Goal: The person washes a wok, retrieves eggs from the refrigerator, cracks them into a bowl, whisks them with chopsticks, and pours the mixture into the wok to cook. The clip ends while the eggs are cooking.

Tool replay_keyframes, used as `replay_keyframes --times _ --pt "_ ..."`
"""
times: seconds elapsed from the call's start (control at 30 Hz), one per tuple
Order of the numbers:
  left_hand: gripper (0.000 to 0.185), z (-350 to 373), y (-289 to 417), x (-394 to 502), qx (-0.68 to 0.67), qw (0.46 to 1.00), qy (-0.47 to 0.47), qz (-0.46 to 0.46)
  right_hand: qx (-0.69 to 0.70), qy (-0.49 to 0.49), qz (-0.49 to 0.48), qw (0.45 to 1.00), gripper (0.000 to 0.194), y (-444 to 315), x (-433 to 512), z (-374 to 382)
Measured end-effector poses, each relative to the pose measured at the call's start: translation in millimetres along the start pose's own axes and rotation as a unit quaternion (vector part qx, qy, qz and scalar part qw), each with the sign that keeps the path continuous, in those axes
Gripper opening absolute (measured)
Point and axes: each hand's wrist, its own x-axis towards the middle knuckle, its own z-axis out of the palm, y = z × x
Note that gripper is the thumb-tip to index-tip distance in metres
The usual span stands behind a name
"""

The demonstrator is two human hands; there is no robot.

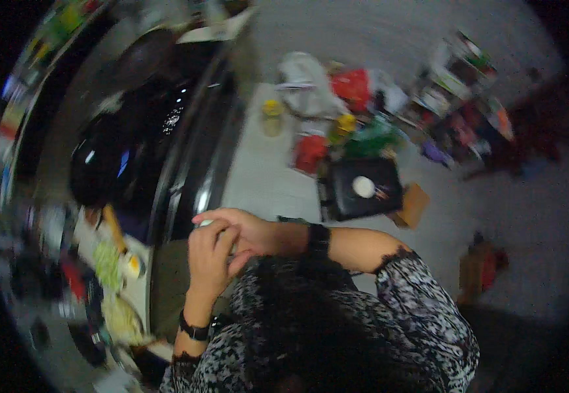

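Observation:
In front of my body, my left hand (212, 255) and my right hand (250, 231) are close together, their fingers overlapping. Between them they hold a small pale object (206, 223), mostly covered by the fingers and too blurred to name. To the left runs a dark glossy counter edge (193, 162), with a large black pan-like vessel (103, 167) behind it. Nearest my left hand on the counter are a small container with something yellow (133, 265), pale green shredded food (106, 263) and a pale yellow heap (122, 319).
A wooden handle (113, 228) lies by the green food. Right of the counter are a yellow-topped jar (272, 110), white bags (306, 93), a red bag (351, 88), and a black box-like item (348, 206) bearing a white disc (363, 187). A cardboard box (413, 206) sits beside it.

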Motion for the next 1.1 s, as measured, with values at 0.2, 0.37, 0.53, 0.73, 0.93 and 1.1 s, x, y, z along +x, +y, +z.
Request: replay_keyframes --times 0.2,0.37,0.53,0.73,0.93,1.1 --pt "0.056 -18 50 -48 0.046 0.991 0.042 -0.116 -0.006 0.118 0.187 0.975 0.036 -11 -34 74" --pt "0.051 -30 61 -95 0.053 0.967 0.14 -0.205 -0.124 0.032 0.23 0.965 0.038 10 -5 95" --pt "0.04 -37 46 -129 -0.139 0.832 0.347 -0.41 -0.238 0.069 0.19 0.95 0.037 46 47 108" --pt "0.034 -43 -20 -146 -0.414 0.629 0.46 -0.471 -0.628 0.025 -0.122 0.768 0.036 78 98 110" --pt "0.035 -40 -55 -143 -0.515 0.567 0.444 -0.464 -0.753 0.034 -0.148 0.641 0.04 60 115 122" --pt "0.036 -35 -70 -134 -0.615 0.471 0.49 -0.4 -0.803 0.009 -0.288 0.521 0.041 55 124 127"
